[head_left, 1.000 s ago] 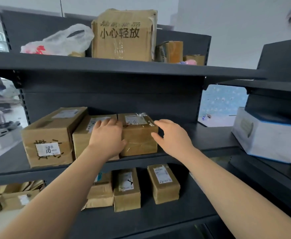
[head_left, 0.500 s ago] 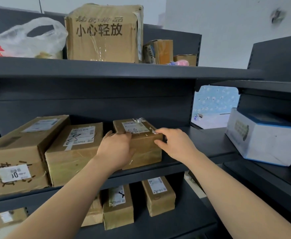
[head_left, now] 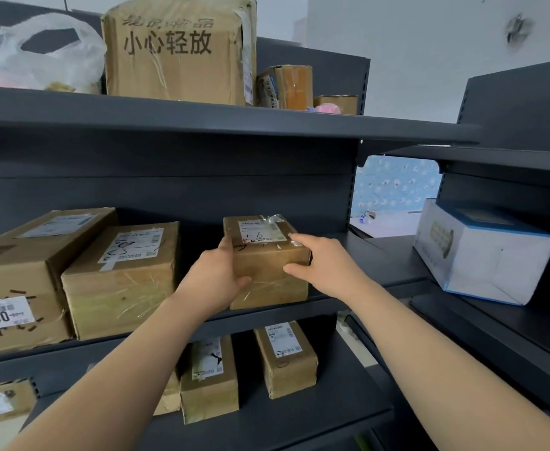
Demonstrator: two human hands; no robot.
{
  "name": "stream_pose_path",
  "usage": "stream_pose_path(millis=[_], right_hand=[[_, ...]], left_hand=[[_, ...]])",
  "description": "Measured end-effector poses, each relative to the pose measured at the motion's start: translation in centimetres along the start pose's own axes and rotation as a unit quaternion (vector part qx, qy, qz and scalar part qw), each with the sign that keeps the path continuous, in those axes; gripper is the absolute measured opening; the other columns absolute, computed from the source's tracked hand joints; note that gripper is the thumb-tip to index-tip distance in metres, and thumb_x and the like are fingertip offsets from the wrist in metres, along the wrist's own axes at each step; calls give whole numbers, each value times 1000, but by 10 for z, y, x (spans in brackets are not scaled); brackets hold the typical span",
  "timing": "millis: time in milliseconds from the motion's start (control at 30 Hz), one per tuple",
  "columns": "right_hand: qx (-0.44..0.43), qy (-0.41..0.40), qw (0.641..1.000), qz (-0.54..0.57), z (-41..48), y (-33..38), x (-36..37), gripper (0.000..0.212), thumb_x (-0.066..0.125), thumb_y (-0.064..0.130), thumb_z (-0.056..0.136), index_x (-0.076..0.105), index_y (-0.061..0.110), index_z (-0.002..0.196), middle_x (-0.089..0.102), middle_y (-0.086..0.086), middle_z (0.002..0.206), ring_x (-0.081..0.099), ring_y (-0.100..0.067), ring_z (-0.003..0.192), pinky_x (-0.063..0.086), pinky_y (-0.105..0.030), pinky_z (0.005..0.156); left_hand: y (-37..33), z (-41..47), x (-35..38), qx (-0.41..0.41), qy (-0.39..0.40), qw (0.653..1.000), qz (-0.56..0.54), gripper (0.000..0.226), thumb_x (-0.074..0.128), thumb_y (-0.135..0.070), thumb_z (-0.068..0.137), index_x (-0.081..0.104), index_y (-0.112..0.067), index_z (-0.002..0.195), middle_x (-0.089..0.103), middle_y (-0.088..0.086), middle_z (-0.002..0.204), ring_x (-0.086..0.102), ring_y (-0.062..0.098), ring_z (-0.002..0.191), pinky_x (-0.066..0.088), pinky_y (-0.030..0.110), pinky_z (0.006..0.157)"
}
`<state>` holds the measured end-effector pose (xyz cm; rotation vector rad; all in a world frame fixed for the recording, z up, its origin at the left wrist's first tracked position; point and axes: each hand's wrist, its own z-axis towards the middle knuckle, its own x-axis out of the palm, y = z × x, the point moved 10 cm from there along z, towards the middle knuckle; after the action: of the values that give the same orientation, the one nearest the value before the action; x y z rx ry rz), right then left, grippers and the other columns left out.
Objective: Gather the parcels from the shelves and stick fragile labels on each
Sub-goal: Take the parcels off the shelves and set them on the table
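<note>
My parcel (head_left: 268, 271) plain brown, its label (head_left: 260, 230) white with black scrawl, red mark; shelves (head_left: 202, 120) dark grey; big top box (head_left: 176, 66) brown, black characters; bag (head_left: 39, 56) milky white; side box (head_left: 482, 258) white, blue edges; far wall (head_left: 397, 183) pale blue, white-flecked

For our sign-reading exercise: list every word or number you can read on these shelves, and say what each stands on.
"小心轻放": front of the big box, top shelf; the line above is blurred.
"1-6", handwritten: label of the small parcel gripped by left hand and right hand.
"10": front label of the leftmost box, middle shelf.
Other labels: too small to read.
</note>
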<state>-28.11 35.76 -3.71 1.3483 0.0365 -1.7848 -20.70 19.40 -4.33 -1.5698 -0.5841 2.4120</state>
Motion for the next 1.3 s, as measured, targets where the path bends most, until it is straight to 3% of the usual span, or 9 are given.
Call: stream_pose_path(millis=[100, 300, 433, 567, 667, 767, 900, 1100, 1300], right_hand=[[8, -34, 999, -3, -20, 1, -14, 67, 69, 40, 83, 42, 28, 142, 56, 6, 134, 61, -18, 98, 45, -26, 87], [32, -122, 991, -35, -90, 14, -58, 65, 71, 37, 82, 45, 27, 141, 61, 10, 125, 54, -1, 61, 49, -24, 77], [85, -174, 979, -56, -155, 26, -83, 66, 73, 34, 81, 46, 26, 140, 64, 8, 120, 53, 1, 66, 50, -25, 80], [153, -223, 958, -94, -231, 44, -101, 66, 75, 34, 79, 48, 28, 139, 66, 9, 116, 48, 5, 66, 46, -23, 76], [214, -242, 936, -137, -296, 60, -107, 67, 74, 35, 78, 47, 28, 139, 66, 8, 116, 60, -6, 84, 50, -30, 83], [287, -254, 907, -174, -368, 76, -112, 69, 73, 38, 80, 44, 30, 142, 64, 9, 116, 58, -8, 93, 49, -27, 87], [378, -263, 860, -220, -470, 109, -121, 68, 71, 40, 81, 43, 29, 142, 64, 10, 105, 53, -5, 80, 42, -19, 73], [486, -305, 782, -246, -621, 173, -142, 64, 73, 37, 80, 46, 33, 138, 67, 6, 101, 59, -10, 82, 51, -28, 75], [575, -349, 684, -282, -782, 253, -154, 69, 72, 38, 79, 43, 31, 142, 66, 10, 107, 52, -3, 79, 41, -17, 72]], left_hand=[[-11, -10, -2, 31, -14, 999, -19, 64, 71, -28, 79, 39, -17, 133, 64, -3, 90, 63, 10, 68, 55, 27, 63], [-48, -44, -7, 112, -37, 990, -71, 78, 74, -30, 76, 32, -24, 140, 64, -9, 102, 59, 3, 74, 52, 19, 65], [-80, -79, -11, 183, -22, 975, -121, 69, 74, -32, 74, 35, -32, 131, 60, -19, 98, 61, 3, 79, 55, 27, 70], [-109, -121, -7, 248, 32, 954, -164, 66, 74, -31, 73, 37, -35, 127, 66, -14, 101, 64, 11, 86, 55, 36, 75], [-133, -161, 4, 307, 87, 929, -186, 67, 74, -32, 73, 36, -36, 129, 66, -16, 106, 64, 10, 88, 55, 36, 77], [-160, -210, 17, 363, 131, 899, -208, 67, 74, -35, 73, 38, -34, 128, 66, -16, 106, 63, 10, 89, 54, 34, 76], [-200, -290, 31, 418, 200, 851, -247, 67, 76, -36, 71, 36, -39, 124, 63, -21, 103, 62, 8, 89, 52, 29, 74], [-263, -423, 41, 497, 294, 769, -276, 75, 75, -40, 72, 31, -39, 132, 63, -17, 111, 60, 6, 90, 52, 26, 77], [-326, -583, 27, 572, 353, 681, -290, 76, 74, -43, 71, 26, -44, 130, 50, -25, 90, 50, 2, 75, 37, 15, 59]])
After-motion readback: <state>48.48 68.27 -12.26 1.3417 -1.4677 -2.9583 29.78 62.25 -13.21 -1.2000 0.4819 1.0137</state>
